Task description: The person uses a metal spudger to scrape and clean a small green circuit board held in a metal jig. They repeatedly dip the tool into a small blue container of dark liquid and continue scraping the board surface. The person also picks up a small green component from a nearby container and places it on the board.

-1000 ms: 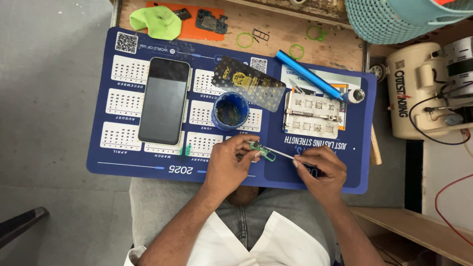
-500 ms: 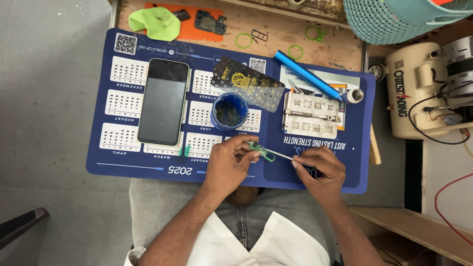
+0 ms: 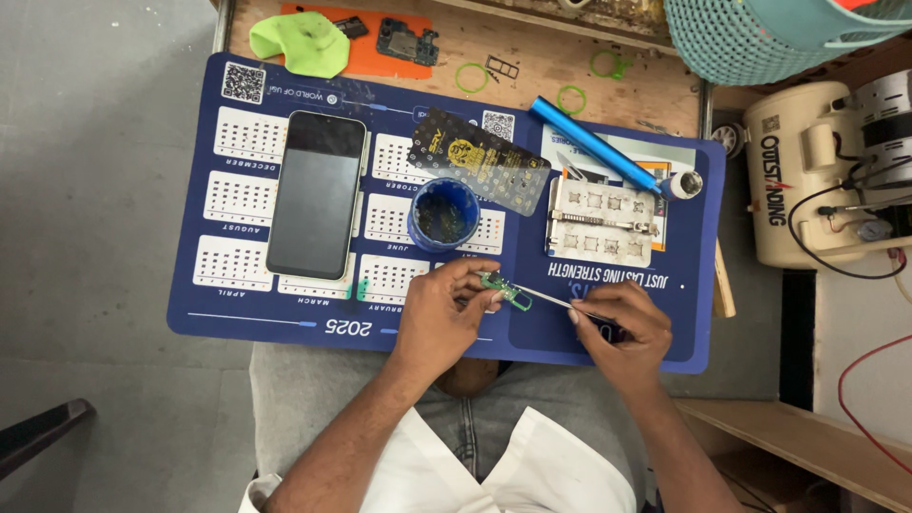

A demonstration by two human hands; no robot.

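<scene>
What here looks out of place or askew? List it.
Little stands out. The dark stencil card lies tilted across the blue mat, its corner beside the blue round dish. The green cloth sits crumpled on the orange pad. The left hand holds a small green board; the right hand points a thin tool at it.

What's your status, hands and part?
Left hand pinching small green circuit board. Right hand holding thin metal tool, tip on board. Round blue tub close behind.
</scene>
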